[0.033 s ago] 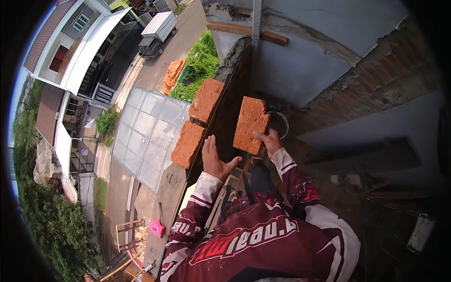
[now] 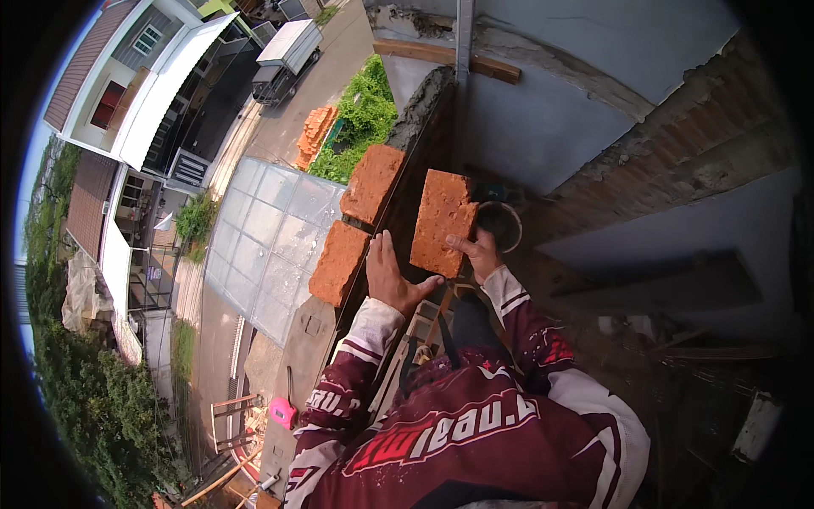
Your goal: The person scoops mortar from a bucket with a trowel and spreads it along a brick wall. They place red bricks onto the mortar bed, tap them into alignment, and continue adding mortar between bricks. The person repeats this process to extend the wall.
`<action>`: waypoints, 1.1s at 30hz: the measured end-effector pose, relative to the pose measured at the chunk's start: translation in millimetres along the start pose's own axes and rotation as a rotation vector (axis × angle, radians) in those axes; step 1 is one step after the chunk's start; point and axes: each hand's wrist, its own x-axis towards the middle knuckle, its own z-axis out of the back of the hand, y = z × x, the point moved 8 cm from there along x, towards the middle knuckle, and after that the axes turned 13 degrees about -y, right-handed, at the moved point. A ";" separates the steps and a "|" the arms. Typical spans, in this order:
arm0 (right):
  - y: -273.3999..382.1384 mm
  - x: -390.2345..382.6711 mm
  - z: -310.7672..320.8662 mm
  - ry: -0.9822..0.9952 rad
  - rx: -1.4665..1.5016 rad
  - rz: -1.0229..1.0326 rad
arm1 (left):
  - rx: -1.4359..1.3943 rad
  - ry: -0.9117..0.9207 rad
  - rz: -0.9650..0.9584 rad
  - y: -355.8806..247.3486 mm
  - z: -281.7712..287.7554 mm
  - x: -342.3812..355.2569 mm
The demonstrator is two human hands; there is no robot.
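An orange-red brick (image 2: 441, 222) is in my right hand (image 2: 480, 253), with the thumb pressed on its broad upper face. My left hand (image 2: 393, 278) holds nothing; its fingers point forward and its thumb is spread toward the brick's lower edge. Beside those fingers runs the wall top, where a nearer brick (image 2: 339, 263) and a farther brick (image 2: 371, 184) lie end to end with a narrow gap. A thin dark line stretches along their inner side. The fingers under the held brick are hidden.
A pink tape measure (image 2: 282, 412) rests on a grey board (image 2: 310, 327) along the wall. Right of the held brick sits a round bucket (image 2: 498, 227). Beyond the wall, a glazed canopy (image 2: 271, 237) lies below. Rough mortar (image 2: 420, 106) caps the wall's far end.
The brick in my right hand has shifted a little left and forward, toward the wall. My left hand has moved slightly right.
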 end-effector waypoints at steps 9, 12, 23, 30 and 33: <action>76.8 39.2 -118.9 0.144 0.167 -0.020 | 0.053 -0.130 0.098 1.5 -5.9 123.7; 96.9 71.5 -126.7 0.240 0.134 0.077 | 0.009 -0.143 0.129 4.0 -8.7 165.9; -125.8 74.0 213.4 -0.168 -0.589 -0.186 | 0.158 0.078 0.178 111.2 -139.5 351.3; -273.2 -149.5 534.9 -0.938 -1.097 -0.815 | 0.305 0.086 0.140 91.3 -192.7 349.4; -224.1 -200.9 515.9 -0.888 -1.199 -0.918 | 0.239 0.144 0.144 107.0 -212.6 339.8</action>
